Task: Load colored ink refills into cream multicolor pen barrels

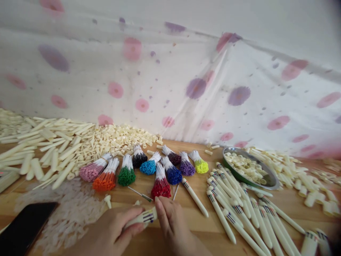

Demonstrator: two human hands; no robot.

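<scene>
My left hand (112, 231) is closed around a cream multi-colour pen (142, 217) near the table's front edge. My right hand (173, 225) pinches the same pen at its coloured-button end. Just beyond them lie bundles of coloured refills: red (160, 185), green (126, 174), orange (106, 179), pink (93, 170), blue (172, 173), light blue (149, 165), purple (186, 166), yellow (199, 164). A loose refill (140, 193) and a finished pen (195, 198) lie beside the red bundle.
Several assembled pens (239, 209) are lined up at right. A green-rimmed metal bowl (271, 183) holds small cream parts. Heaps of cream barrels (48, 149) and clips (119, 137) fill the left. A dark phone (23, 227) lies front left. A flowered cloth (186, 78) hangs behind.
</scene>
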